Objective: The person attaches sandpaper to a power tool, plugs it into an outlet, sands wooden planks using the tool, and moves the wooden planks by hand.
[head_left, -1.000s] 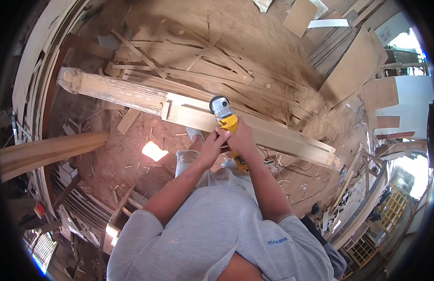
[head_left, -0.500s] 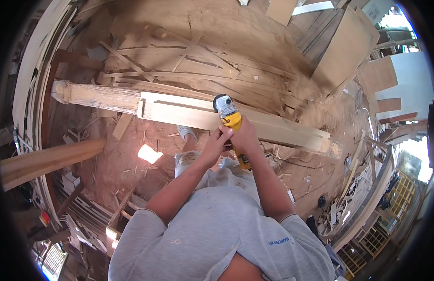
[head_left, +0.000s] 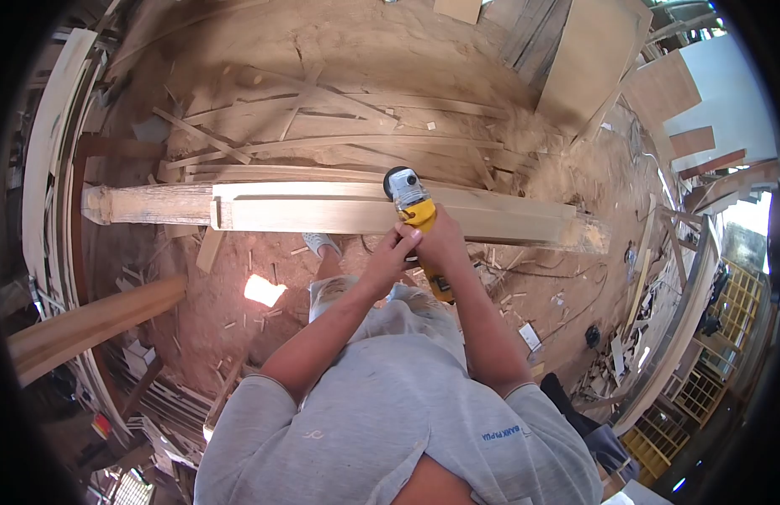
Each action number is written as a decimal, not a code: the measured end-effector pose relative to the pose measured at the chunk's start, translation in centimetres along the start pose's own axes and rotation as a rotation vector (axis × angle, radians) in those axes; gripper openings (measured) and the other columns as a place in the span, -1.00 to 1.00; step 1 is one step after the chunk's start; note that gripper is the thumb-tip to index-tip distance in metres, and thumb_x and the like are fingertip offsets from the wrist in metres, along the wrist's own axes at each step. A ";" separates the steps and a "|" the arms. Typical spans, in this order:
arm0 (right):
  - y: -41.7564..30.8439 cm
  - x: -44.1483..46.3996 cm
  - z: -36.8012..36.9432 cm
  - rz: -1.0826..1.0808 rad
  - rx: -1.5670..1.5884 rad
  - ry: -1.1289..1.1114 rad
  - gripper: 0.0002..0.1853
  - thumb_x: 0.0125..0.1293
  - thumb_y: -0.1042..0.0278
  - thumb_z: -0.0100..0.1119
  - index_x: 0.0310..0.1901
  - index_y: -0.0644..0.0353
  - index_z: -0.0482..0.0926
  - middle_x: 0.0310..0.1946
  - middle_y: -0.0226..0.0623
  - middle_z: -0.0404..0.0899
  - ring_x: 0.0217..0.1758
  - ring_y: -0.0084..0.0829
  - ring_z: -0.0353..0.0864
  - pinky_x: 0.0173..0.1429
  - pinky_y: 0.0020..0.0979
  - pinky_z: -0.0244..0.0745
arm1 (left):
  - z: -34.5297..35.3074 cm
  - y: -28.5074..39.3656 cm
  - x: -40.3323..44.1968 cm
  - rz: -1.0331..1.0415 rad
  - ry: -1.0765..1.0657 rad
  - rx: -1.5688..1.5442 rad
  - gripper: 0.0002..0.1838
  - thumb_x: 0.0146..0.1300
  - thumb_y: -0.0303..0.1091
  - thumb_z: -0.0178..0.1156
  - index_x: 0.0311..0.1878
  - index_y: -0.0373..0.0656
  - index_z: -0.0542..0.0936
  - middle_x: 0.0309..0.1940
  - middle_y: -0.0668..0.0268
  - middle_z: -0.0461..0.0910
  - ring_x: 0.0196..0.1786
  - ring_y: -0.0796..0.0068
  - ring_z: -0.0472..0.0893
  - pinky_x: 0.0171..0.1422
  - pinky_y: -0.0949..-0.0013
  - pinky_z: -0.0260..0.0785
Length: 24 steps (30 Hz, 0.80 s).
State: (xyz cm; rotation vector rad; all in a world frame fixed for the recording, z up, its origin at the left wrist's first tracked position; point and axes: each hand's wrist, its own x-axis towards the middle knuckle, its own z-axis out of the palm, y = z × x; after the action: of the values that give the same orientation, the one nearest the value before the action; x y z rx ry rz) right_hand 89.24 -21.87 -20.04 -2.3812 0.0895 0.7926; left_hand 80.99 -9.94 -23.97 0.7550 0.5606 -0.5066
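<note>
A yellow angle grinder with a grey metal head and a dark disc is in both my hands. My right hand is wrapped around its body. My left hand is closed against its near left side, its fingertips by the yellow housing; part of its grip is hidden. The grinder's head is over the far edge of a long pale wooden beam. Whether the disc touches the wood I cannot tell. The beam lies crosswise before me, with a rough, worn timber end at the left.
Loose wood strips lie on the dusty ground beyond the beam. A thick rounded timber juts in from the left. Large flat panels lean at the far right. My foot is just below the beam, and wood scraps litter the floor.
The view has turned, so the beam appears more level and farther left. The grinder's head is now farther right along the beam. Both hands keep their hold.
</note>
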 end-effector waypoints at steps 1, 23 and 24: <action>0.4 -0.1 -0.5 0.012 0.009 0.000 -0.29 0.23 -0.21 0.52 0.04 0.32 0.51 -0.11 0.18 0.76 0.02 0.21 0.76 0.10 0.04 0.66 | 0.5 -0.2 0.2 -0.002 -0.002 0.008 -0.57 0.61 0.04 0.17 0.29 -0.05 0.48 0.12 0.33 0.61 0.15 0.44 0.66 0.33 0.22 0.54; 11.3 -1.1 -10.4 0.145 0.092 0.154 -0.31 0.25 -0.17 0.53 0.12 0.30 0.57 -0.06 0.12 0.76 0.04 0.14 0.77 0.13 -0.02 0.65 | 11.3 -6.1 6.4 -0.137 -0.134 0.139 -0.52 0.58 0.04 0.24 0.33 -0.06 0.46 0.24 0.30 0.54 0.31 0.40 0.58 0.36 0.13 0.50; 12.0 -1.0 -10.7 0.140 0.108 0.157 -0.29 0.24 -0.19 0.53 0.12 0.30 0.55 -0.06 0.16 0.76 0.06 0.19 0.75 0.14 0.02 0.64 | 11.9 -6.1 6.5 -0.133 -0.141 0.140 -0.52 0.58 0.04 0.24 0.33 -0.06 0.46 0.25 0.29 0.54 0.32 0.39 0.58 0.36 0.13 0.50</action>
State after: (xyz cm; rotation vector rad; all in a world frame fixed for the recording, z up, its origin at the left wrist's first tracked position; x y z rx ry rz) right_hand 91.03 -37.81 -19.25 -2.3498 0.3587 0.6454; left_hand 85.52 -24.14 -24.00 0.8113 0.4485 -0.7231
